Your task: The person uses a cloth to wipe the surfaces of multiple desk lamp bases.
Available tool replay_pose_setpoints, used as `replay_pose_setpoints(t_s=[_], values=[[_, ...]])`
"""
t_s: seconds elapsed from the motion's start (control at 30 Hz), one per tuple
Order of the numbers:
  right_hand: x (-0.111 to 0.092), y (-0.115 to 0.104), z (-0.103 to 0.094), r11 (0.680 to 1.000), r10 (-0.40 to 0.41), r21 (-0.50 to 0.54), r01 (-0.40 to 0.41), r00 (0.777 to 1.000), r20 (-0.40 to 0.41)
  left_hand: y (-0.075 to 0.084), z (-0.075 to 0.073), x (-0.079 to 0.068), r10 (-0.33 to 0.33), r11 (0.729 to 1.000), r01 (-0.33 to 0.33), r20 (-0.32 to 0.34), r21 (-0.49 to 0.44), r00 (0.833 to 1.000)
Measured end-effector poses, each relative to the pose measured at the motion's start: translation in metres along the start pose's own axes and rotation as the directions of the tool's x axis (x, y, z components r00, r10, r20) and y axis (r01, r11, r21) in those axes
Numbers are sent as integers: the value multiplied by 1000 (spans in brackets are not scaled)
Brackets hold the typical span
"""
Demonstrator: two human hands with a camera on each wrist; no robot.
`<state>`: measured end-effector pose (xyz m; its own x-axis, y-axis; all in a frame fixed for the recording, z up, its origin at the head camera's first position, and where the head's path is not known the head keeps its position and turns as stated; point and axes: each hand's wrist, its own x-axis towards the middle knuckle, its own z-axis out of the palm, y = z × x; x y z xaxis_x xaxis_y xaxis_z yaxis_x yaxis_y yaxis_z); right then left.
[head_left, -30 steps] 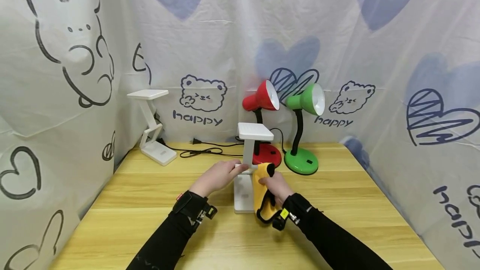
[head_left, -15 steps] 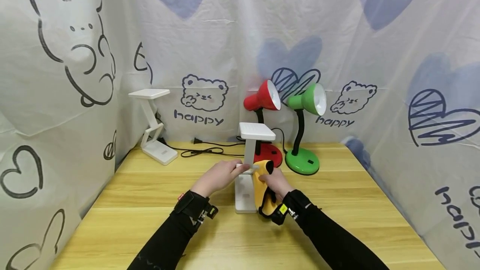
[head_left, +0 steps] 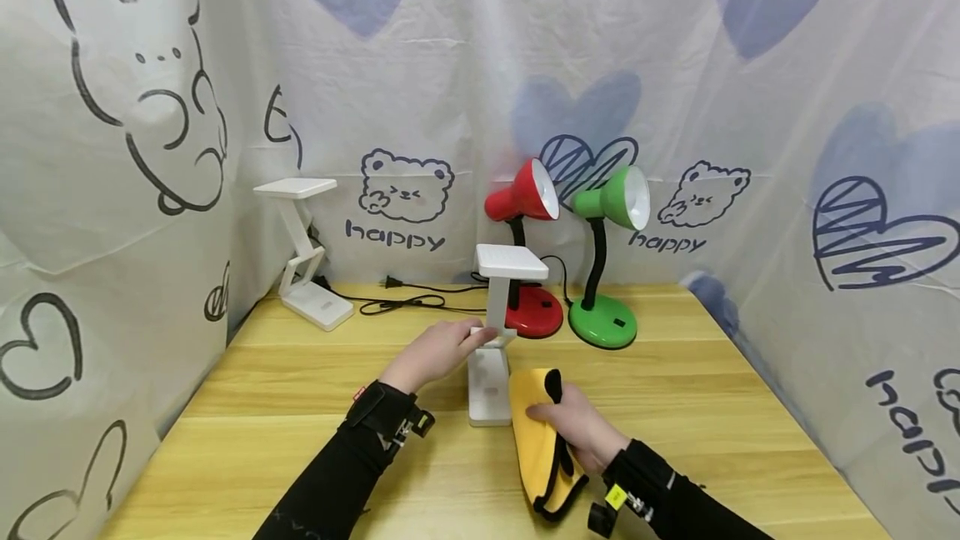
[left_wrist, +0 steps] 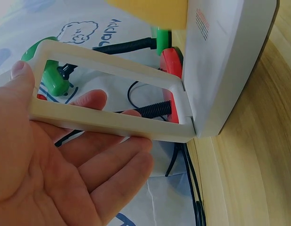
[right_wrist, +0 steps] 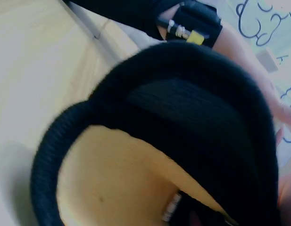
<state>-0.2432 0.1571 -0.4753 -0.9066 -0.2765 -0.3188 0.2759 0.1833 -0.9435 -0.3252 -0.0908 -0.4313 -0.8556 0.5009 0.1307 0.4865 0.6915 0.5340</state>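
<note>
A white folding desk lamp (head_left: 489,390) stands upright near the middle of the table, its flat head raised. My left hand (head_left: 435,354) holds it at the joint of its folding arm. In the left wrist view, the thumb lies at the upper end of the arm's open frame (left_wrist: 107,125) and the fingers bend around its lower bar. Just right of the lamp base, my right hand (head_left: 577,423) grips a yellow cloth (head_left: 534,448) with black edging, thumb on its yellow face. The cloth hangs folded toward the table; in the right wrist view its black-edged folds (right_wrist: 46,160) hide most of the hand.
A second white folding lamp (head_left: 318,305) stands at the back left. Behind the held lamp are a red gooseneck lamp (head_left: 534,311) and a green one (head_left: 602,322). A black cord (head_left: 405,304) lies along the back. Printed curtains (head_left: 465,107) surround the table.
My right hand has drawn the yellow cloth down and toward me, away from the lamp's arm joint to beside its base. The left hand keeps its hold on the lamp.
</note>
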Motion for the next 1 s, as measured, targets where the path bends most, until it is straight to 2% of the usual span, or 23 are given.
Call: replay_pose_setpoints(t_s=[0.13, 0.27, 0.5, 0.73, 0.83, 0.93, 1.0], values=[[0, 0, 0, 1000, -2, 6, 2, 1000, 9, -1, 0, 0, -2, 1000, 2, 8, -8, 1000], [12, -4, 2, 1000, -26, -8, 26, 999, -30, -2, -1, 0, -2, 1000, 2, 9, -7, 1000], [53, -15, -5, 999, -33, -33, 29, 991, -127, 0, -3, 0, 13, 1000, -14, 16, 23, 1000], [89, -32, -12, 989, -98, -132, 70, 972, -216, 4, -5, -1, 42, 999, -44, 56, 22, 998], [101, -41, -13, 970, -139, -227, 88, 966, -218, 4, -7, -2, 49, 999, -50, 75, 15, 996], [109, -51, -12, 928, -204, -347, 137, 965, -164, 3, -9, -3, 57, 998, -59, 99, 15, 993], [113, -58, -12, 901, -232, -398, 175, 968, -100, 2, -11, -4, 65, 998, -67, 120, 8, 991]])
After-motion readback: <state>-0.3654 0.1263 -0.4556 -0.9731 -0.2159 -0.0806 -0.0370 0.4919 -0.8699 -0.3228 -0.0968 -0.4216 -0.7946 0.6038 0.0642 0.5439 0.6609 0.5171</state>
